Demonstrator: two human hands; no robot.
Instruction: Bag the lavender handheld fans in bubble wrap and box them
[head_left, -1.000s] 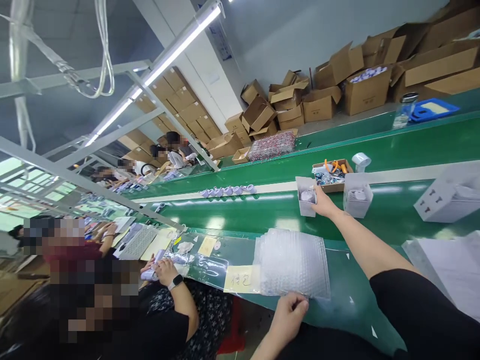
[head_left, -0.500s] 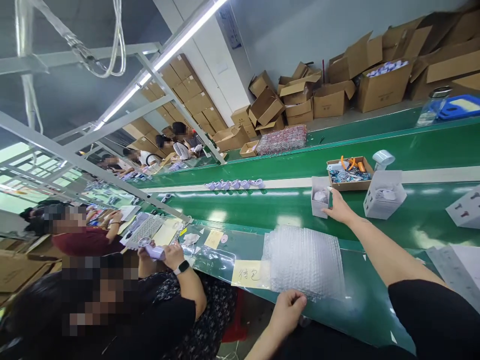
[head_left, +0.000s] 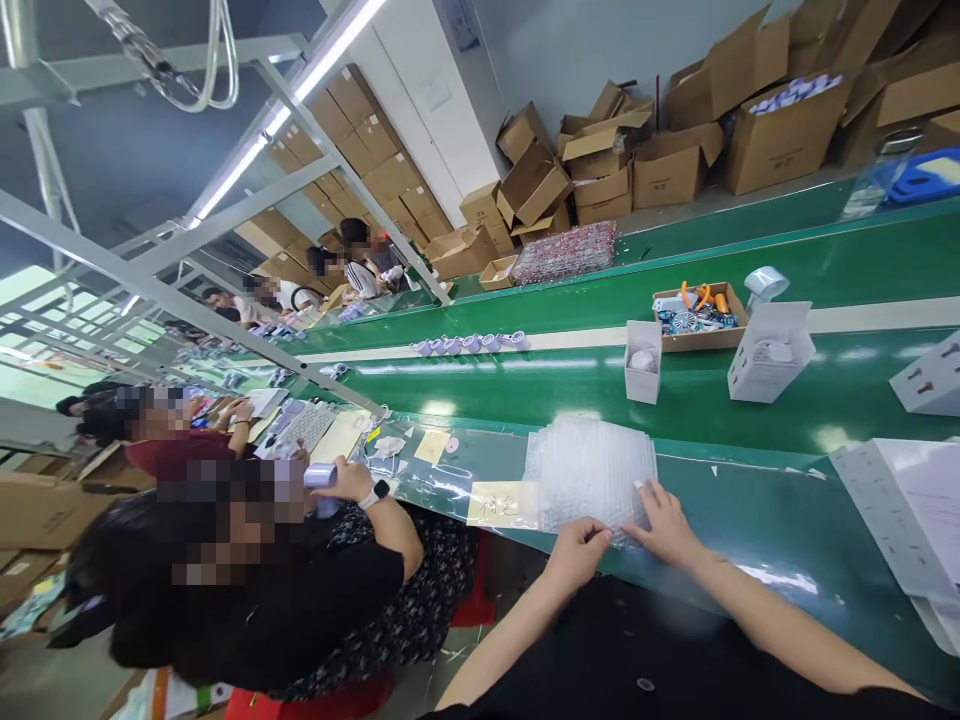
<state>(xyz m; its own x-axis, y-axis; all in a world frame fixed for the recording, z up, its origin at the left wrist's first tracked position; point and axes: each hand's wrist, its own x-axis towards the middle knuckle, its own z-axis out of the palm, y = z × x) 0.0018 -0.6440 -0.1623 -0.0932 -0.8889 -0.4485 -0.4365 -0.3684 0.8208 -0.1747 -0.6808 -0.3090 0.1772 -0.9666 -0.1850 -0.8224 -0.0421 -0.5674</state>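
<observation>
A stack of clear bubble wrap bags (head_left: 589,470) lies on the green tabletop in front of me. My left hand (head_left: 579,552) is at the stack's near edge, its thumb and fingers pinched together; what they hold is too small to make out. Just right of it, my right hand (head_left: 664,520) rests on the lower right corner of the stack with its fingers apart. A small white open box (head_left: 643,362) with a wrapped item in it stands on the green belt beyond. To its right is a larger white open box (head_left: 770,355).
A yellow handwritten note (head_left: 491,503) lies left of the stack. A cardboard tray (head_left: 705,340) of tools and parts sits behind the boxes. White printed cartons (head_left: 889,530) lie at right. A co-worker's hand (head_left: 349,480) holds a lilac device at left.
My right hand has let go of the small white box and come back to the bag stack beside my left hand. The small box stays on the belt.
</observation>
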